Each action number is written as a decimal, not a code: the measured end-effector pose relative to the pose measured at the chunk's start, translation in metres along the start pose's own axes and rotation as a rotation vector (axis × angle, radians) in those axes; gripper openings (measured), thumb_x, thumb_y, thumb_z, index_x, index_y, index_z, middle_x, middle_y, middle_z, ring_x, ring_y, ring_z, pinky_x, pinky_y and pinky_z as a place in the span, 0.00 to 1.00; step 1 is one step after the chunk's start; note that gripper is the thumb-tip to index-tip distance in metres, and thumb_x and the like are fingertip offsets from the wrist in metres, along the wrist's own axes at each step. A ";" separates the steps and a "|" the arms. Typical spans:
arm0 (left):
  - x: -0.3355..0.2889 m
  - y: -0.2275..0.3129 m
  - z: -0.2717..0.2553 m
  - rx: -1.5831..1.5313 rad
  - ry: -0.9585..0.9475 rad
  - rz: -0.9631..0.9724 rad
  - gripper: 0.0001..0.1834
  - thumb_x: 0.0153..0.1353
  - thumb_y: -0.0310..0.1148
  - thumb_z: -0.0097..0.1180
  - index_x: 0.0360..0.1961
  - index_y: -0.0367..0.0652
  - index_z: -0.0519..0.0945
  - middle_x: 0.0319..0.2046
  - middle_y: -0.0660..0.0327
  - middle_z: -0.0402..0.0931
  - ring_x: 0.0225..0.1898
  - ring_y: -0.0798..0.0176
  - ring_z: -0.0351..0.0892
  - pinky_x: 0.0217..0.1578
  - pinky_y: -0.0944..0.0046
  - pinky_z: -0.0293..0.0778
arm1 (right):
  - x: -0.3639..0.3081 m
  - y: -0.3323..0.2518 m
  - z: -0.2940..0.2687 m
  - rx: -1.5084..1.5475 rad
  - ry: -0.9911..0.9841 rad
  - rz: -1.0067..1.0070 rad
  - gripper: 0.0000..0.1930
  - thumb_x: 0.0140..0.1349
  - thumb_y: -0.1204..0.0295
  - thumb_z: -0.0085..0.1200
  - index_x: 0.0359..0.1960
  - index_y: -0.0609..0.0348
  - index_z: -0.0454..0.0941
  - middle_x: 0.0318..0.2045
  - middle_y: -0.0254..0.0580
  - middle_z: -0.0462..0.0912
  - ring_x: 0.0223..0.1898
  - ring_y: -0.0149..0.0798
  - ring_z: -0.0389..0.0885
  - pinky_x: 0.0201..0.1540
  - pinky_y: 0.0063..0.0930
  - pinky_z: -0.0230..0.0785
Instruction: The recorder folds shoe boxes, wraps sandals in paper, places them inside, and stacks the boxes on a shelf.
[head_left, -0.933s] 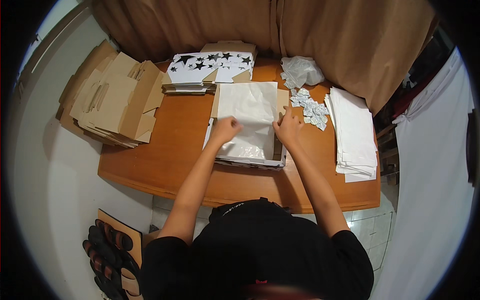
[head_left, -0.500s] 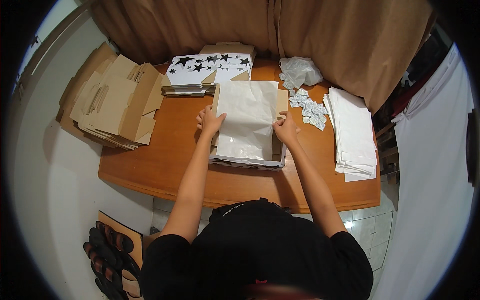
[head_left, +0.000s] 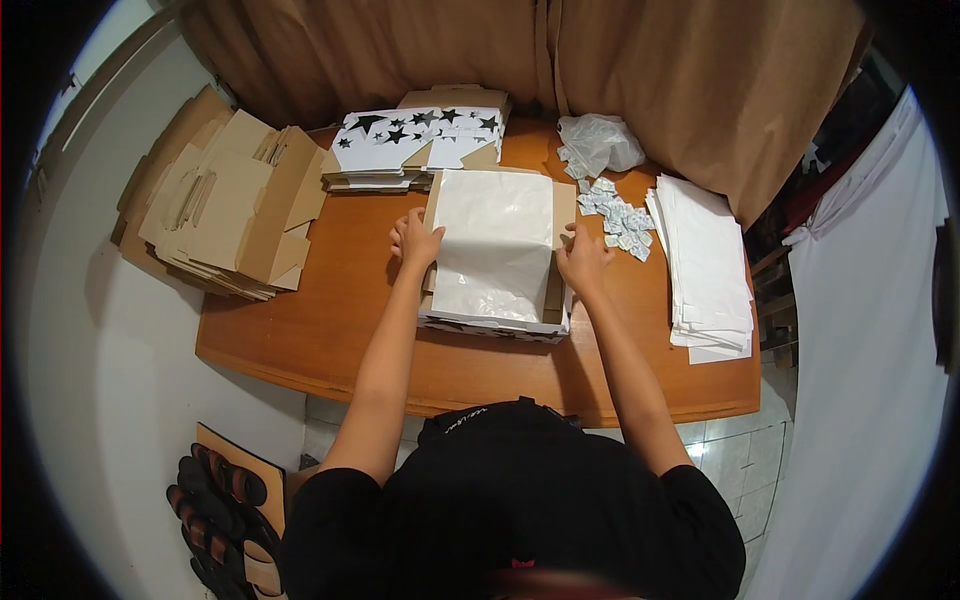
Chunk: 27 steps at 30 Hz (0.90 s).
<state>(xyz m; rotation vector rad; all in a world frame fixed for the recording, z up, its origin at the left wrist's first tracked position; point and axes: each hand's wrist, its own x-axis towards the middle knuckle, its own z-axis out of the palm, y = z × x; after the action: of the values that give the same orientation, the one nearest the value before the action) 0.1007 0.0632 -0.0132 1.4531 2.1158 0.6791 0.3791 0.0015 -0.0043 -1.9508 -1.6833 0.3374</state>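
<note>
Here, white sheet (head_left: 495, 240) between both grips (head_left: 418, 241) (head_left: 584, 263)

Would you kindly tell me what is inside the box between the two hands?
A white sheet lies across the open box, with brown cardboard showing at either side. The sheet covers most of the inside; anything beneath it cannot be seen.

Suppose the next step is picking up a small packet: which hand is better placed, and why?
Probably the right hand: it is at the right side of the box, close to the small packets. The left hand is at the opposite side, with the white sheet between.
</note>
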 end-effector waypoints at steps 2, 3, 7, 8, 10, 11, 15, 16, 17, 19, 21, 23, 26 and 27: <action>-0.007 0.005 0.001 0.031 0.122 0.167 0.32 0.47 0.43 0.63 0.55 0.56 0.66 0.60 0.53 0.54 0.63 0.50 0.45 0.57 0.41 0.44 | -0.003 -0.006 -0.004 -0.122 0.098 -0.086 0.24 0.46 0.69 0.55 0.48 0.52 0.68 0.41 0.37 0.78 0.46 0.40 0.69 0.50 0.50 0.47; -0.011 0.006 0.002 0.031 0.123 0.167 0.32 0.47 0.43 0.63 0.55 0.56 0.66 0.60 0.53 0.54 0.63 0.50 0.45 0.57 0.41 0.44 | -0.004 -0.010 -0.005 -0.137 0.124 -0.155 0.25 0.46 0.69 0.56 0.49 0.51 0.68 0.46 0.38 0.74 0.49 0.41 0.67 0.51 0.54 0.47; -0.034 0.025 0.000 0.221 -0.028 0.590 0.36 0.48 0.46 0.62 0.60 0.60 0.65 0.67 0.55 0.43 0.68 0.47 0.35 0.60 0.33 0.37 | -0.003 -0.024 -0.004 -0.138 0.059 -0.347 0.28 0.47 0.66 0.59 0.53 0.46 0.67 0.58 0.37 0.64 0.60 0.44 0.58 0.57 0.66 0.41; -0.037 0.024 0.003 0.316 -0.075 0.657 0.36 0.49 0.48 0.61 0.60 0.62 0.64 0.68 0.56 0.42 0.68 0.47 0.35 0.59 0.32 0.37 | -0.004 -0.028 -0.002 -0.136 0.057 -0.351 0.28 0.47 0.66 0.59 0.53 0.46 0.67 0.58 0.37 0.64 0.60 0.44 0.58 0.57 0.66 0.41; -0.041 0.023 0.010 0.451 -0.188 0.716 0.38 0.50 0.52 0.58 0.63 0.68 0.60 0.69 0.58 0.38 0.69 0.46 0.35 0.59 0.31 0.36 | -0.004 -0.032 0.000 -0.239 -0.066 -0.364 0.31 0.48 0.64 0.61 0.56 0.44 0.65 0.61 0.37 0.60 0.65 0.46 0.52 0.60 0.71 0.33; -0.043 0.022 0.013 0.450 -0.186 0.716 0.38 0.50 0.52 0.58 0.63 0.68 0.60 0.69 0.58 0.38 0.69 0.46 0.35 0.59 0.31 0.36 | -0.005 -0.032 0.001 -0.239 -0.066 -0.365 0.31 0.48 0.64 0.61 0.56 0.44 0.65 0.61 0.37 0.60 0.65 0.46 0.52 0.60 0.71 0.33; -0.051 0.013 0.016 0.450 -0.263 0.759 0.41 0.50 0.52 0.59 0.65 0.70 0.54 0.69 0.58 0.36 0.69 0.47 0.34 0.60 0.31 0.34 | -0.019 -0.029 0.001 -0.337 -0.154 -0.309 0.31 0.47 0.62 0.61 0.56 0.44 0.66 0.62 0.37 0.60 0.66 0.48 0.49 0.60 0.72 0.29; -0.053 0.012 0.014 0.451 -0.267 0.777 0.41 0.50 0.52 0.59 0.65 0.70 0.54 0.69 0.59 0.36 0.69 0.46 0.34 0.60 0.31 0.34 | -0.022 -0.029 -0.001 -0.353 -0.162 -0.314 0.31 0.47 0.62 0.62 0.56 0.44 0.66 0.61 0.37 0.60 0.66 0.49 0.48 0.60 0.72 0.28; -0.054 0.011 0.013 0.451 -0.272 0.796 0.41 0.49 0.51 0.59 0.65 0.70 0.55 0.69 0.59 0.36 0.69 0.46 0.34 0.60 0.31 0.34 | -0.025 -0.029 -0.004 -0.353 -0.163 -0.314 0.31 0.47 0.62 0.62 0.56 0.44 0.66 0.61 0.37 0.60 0.66 0.49 0.48 0.60 0.72 0.28; -0.054 0.010 0.012 0.434 -0.287 0.804 0.41 0.49 0.51 0.59 0.65 0.70 0.55 0.69 0.58 0.37 0.69 0.46 0.34 0.60 0.31 0.34 | -0.029 -0.030 -0.007 -0.364 -0.166 -0.318 0.30 0.47 0.62 0.62 0.55 0.45 0.68 0.61 0.37 0.61 0.66 0.51 0.48 0.60 0.72 0.26; -0.056 0.009 0.011 0.417 -0.300 0.814 0.41 0.49 0.51 0.59 0.65 0.69 0.55 0.69 0.58 0.37 0.69 0.46 0.34 0.60 0.31 0.34 | -0.032 -0.031 -0.008 -0.366 -0.167 -0.313 0.31 0.46 0.62 0.62 0.55 0.45 0.67 0.61 0.38 0.60 0.66 0.51 0.48 0.60 0.72 0.27; -0.059 0.010 0.009 0.368 -0.254 0.796 0.40 0.49 0.50 0.59 0.64 0.66 0.57 0.69 0.56 0.37 0.69 0.45 0.33 0.60 0.31 0.35 | -0.033 -0.030 -0.009 -0.368 -0.166 -0.305 0.32 0.46 0.62 0.62 0.56 0.44 0.66 0.62 0.38 0.59 0.66 0.51 0.47 0.60 0.72 0.27; -0.066 0.013 0.001 0.321 -0.237 0.728 0.39 0.50 0.49 0.59 0.63 0.63 0.59 0.68 0.53 0.37 0.69 0.44 0.33 0.60 0.31 0.34 | -0.038 -0.034 -0.012 -0.327 -0.070 -0.326 0.33 0.46 0.62 0.62 0.57 0.44 0.65 0.63 0.39 0.57 0.66 0.51 0.47 0.60 0.72 0.29; -0.069 0.013 -0.002 0.322 -0.235 0.723 0.39 0.50 0.49 0.59 0.63 0.63 0.59 0.68 0.53 0.37 0.69 0.44 0.33 0.60 0.31 0.34 | -0.039 -0.035 -0.015 -0.319 -0.067 -0.319 0.34 0.46 0.62 0.62 0.58 0.44 0.64 0.64 0.40 0.55 0.66 0.52 0.46 0.59 0.73 0.29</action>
<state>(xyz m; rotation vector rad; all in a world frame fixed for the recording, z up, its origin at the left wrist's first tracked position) 0.1304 0.0019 0.0042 2.3831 1.5418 0.3771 0.3498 -0.0375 0.0207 -1.8551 -2.1623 0.0143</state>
